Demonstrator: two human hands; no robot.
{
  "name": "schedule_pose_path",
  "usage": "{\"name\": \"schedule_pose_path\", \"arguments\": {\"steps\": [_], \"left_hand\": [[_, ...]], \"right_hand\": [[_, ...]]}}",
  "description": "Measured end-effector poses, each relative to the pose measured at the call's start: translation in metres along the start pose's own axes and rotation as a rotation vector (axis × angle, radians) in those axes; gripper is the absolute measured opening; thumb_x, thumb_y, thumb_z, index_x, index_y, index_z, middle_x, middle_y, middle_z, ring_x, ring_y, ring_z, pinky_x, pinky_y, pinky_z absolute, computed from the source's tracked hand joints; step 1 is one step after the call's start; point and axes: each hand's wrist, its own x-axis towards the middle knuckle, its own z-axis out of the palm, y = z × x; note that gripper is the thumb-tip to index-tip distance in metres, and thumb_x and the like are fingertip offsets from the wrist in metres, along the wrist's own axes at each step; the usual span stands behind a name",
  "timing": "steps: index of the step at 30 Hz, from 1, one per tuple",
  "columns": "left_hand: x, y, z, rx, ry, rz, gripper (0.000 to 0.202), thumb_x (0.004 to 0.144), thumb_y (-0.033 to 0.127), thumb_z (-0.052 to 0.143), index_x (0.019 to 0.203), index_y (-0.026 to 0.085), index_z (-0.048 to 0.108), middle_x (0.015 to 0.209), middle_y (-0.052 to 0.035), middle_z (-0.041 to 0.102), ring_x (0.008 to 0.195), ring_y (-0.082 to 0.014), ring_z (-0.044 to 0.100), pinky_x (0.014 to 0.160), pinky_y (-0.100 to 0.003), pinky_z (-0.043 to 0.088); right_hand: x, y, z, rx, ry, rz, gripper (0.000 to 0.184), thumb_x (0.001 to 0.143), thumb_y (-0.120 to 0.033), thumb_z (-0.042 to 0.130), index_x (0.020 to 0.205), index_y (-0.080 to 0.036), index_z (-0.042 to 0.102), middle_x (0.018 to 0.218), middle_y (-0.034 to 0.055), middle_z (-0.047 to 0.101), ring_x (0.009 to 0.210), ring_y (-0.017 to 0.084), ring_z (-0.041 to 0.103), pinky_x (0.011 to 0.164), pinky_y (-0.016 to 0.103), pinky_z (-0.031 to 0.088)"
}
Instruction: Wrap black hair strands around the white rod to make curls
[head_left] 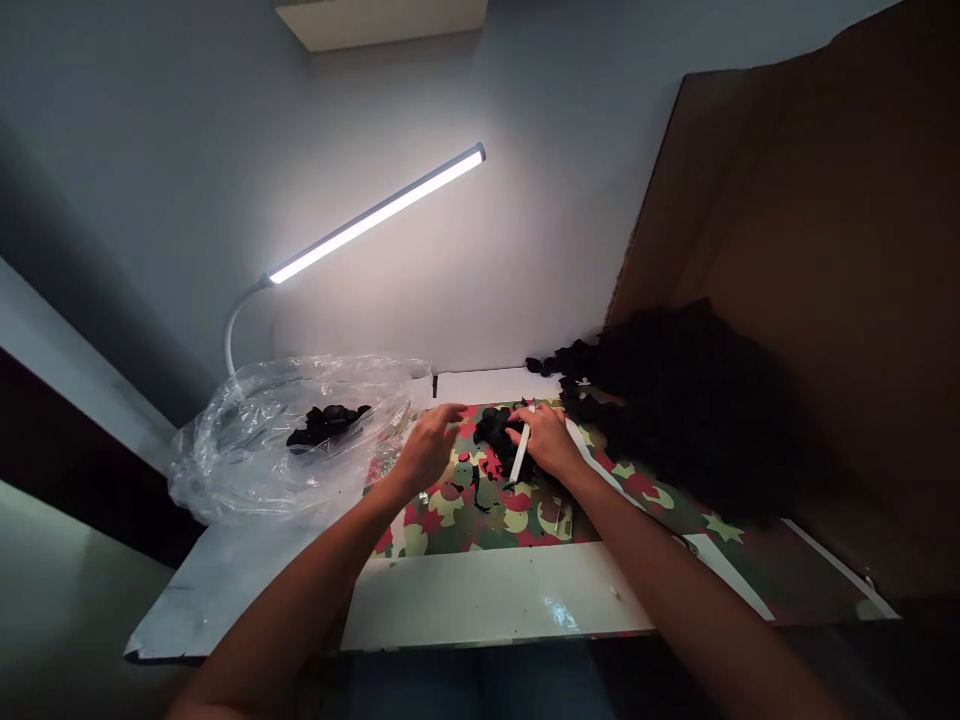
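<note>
My right hand (551, 440) is closed around a slim white stick-like tool (520, 455), whose lower end points down at the patterned surface; its exact kind does not show. Close beside those fingers lies a small heap of black pieces (491, 428). To the left of the heap, my left hand (431, 447) hovers with its fingers stretched forward and nothing visible in them. Black scraps (478, 490) are scattered on the camouflage-patterned mat (450, 530) between my forearms.
A clear plastic bag (247, 470) with some black pieces (328, 425) inside lies at the left. At the right, a large black pile (690, 420) rests against a cardboard sheet (787, 230). Behind the bag rises a lit lamp (379, 214). White board (480, 600) borders the front.
</note>
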Motion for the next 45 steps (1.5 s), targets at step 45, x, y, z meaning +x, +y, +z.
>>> {"name": "schedule_pose_path", "arguments": {"steps": [45], "left_hand": [[0.020,-0.014,0.046,0.448,-0.252,0.044,0.017,0.094,0.017,0.052,0.100,0.022,0.066,0.102,-0.0079,0.068,0.096,-0.0263,0.065,0.082,-0.038,0.052]], "right_hand": [[-0.011,-0.023,0.006,0.586,-0.133,0.239,0.019,0.086,-0.037,0.066,0.076,-0.022,0.062,0.069,-0.0015,0.067,0.069,0.020,0.065,0.064,0.029,0.047]]}}
